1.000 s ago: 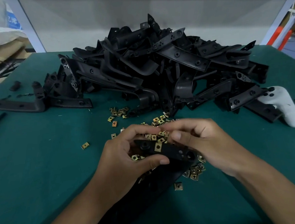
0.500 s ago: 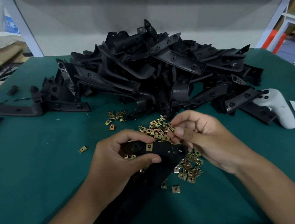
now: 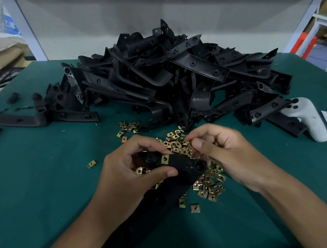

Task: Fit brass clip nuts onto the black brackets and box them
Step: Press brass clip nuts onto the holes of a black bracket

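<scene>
My fingers (image 3: pixel 160 145): left hand (image 3: pixel 127 177) grips bracket (image 3: pixel 181 162) end | right hand (image 3: pixel 226 156) pinching clip nuts (image 3: pixel 177 143) | nuts light, slippery; bracket stiff — hold edges.

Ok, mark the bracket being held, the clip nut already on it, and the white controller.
held bracket (image 3: pixel 183 164): head view, on its black face between the hands.
fitted clip nut (image 3: pixel 165 158): head view, on its brass top face.
white controller (image 3: pixel 313 121): head view, on its right grip.
</scene>
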Action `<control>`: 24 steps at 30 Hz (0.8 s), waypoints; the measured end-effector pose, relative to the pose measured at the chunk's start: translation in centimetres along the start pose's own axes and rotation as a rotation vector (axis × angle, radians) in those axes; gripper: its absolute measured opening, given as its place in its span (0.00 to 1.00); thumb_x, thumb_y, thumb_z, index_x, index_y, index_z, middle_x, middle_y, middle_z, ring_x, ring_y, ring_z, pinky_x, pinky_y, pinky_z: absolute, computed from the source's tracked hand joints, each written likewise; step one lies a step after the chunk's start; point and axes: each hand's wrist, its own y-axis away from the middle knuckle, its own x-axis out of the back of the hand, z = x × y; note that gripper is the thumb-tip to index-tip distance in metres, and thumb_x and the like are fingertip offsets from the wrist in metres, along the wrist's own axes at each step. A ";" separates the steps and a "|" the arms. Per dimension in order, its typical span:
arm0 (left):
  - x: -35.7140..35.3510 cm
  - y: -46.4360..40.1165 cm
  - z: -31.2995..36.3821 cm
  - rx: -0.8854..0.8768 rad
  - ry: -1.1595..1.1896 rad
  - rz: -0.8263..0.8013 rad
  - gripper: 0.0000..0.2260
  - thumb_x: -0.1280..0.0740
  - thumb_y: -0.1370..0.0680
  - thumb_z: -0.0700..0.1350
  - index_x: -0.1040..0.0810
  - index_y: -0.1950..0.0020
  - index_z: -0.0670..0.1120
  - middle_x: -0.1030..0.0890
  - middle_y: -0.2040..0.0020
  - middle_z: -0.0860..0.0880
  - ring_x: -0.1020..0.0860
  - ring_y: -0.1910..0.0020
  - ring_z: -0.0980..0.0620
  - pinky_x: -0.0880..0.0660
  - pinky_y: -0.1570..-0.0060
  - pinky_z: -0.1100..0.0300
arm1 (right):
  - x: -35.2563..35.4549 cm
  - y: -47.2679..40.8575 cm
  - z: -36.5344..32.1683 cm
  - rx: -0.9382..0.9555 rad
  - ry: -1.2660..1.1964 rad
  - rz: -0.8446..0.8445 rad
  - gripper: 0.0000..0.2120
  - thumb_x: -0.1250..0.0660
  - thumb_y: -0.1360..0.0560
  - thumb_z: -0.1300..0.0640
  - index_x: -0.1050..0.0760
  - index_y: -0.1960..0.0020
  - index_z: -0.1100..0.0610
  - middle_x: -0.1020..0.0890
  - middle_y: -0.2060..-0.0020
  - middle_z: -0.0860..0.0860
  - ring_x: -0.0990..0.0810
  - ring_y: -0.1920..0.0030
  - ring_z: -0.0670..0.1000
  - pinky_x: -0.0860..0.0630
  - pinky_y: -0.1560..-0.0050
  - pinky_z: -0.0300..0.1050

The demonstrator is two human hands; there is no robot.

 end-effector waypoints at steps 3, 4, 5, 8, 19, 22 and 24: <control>0.0 0.1 0.0 -0.009 -0.010 -0.012 0.15 0.21 0.33 0.57 0.19 0.51 0.57 0.15 0.51 0.54 0.16 0.52 0.55 0.21 0.50 0.65 | 0.0 0.0 0.1 0.016 0.065 -0.007 0.08 0.30 0.23 0.49 0.15 0.46 0.44 0.18 0.64 0.43 0.22 0.60 0.46 0.25 0.58 0.38; 0.0 0.1 0.0 -0.015 -0.011 -0.012 0.15 0.21 0.33 0.57 0.19 0.51 0.58 0.15 0.52 0.54 0.16 0.52 0.55 0.21 0.50 0.66 | -0.1 0.0 0.1 0.024 0.075 -0.008 0.08 0.30 0.24 0.48 0.15 0.46 0.44 0.18 0.64 0.42 0.22 0.60 0.44 0.26 0.58 0.37; -0.1 0.1 0.0 -0.022 -0.013 -0.008 0.15 0.21 0.33 0.57 0.19 0.51 0.58 0.15 0.52 0.54 0.16 0.52 0.54 0.21 0.50 0.65 | -0.1 0.0 0.1 0.031 0.082 -0.008 0.08 0.30 0.24 0.48 0.15 0.47 0.44 0.17 0.64 0.41 0.23 0.61 0.42 0.26 0.59 0.35; -0.1 0.0 0.0 -0.032 0.000 0.020 0.15 0.21 0.34 0.59 0.20 0.51 0.60 0.15 0.52 0.53 0.16 0.51 0.53 0.19 0.49 0.60 | -0.2 0.1 0.1 0.031 0.081 -0.016 0.08 0.30 0.24 0.48 0.14 0.47 0.45 0.16 0.63 0.42 0.23 0.63 0.40 0.27 0.61 0.32; -0.2 0.1 -0.3 -0.046 0.021 0.062 0.16 0.20 0.34 0.53 0.23 0.52 0.56 0.14 0.51 0.53 0.15 0.51 0.53 0.20 0.51 0.64 | -0.4 0.2 -0.3 -0.006 0.049 0.011 0.09 0.28 0.27 0.48 0.14 0.49 0.46 0.14 0.63 0.46 0.22 0.63 0.45 0.25 0.62 0.35; -0.2 0.2 -0.3 -0.044 0.021 0.060 0.16 0.20 0.33 0.54 0.23 0.52 0.56 0.14 0.51 0.53 0.15 0.51 0.52 0.19 0.51 0.62 | -0.4 0.2 -0.2 -0.049 -0.009 0.021 0.09 0.26 0.29 0.48 0.13 0.51 0.48 0.13 0.61 0.49 0.20 0.62 0.47 0.25 0.63 0.36; -0.2 0.2 -0.3 -0.045 0.017 0.054 0.16 0.20 0.33 0.54 0.23 0.52 0.56 0.14 0.51 0.53 0.15 0.51 0.53 0.19 0.52 0.63 | -0.3 0.2 -0.2 -0.063 -0.010 0.007 0.10 0.25 0.30 0.47 0.13 0.51 0.50 0.13 0.61 0.49 0.21 0.63 0.45 0.25 0.64 0.35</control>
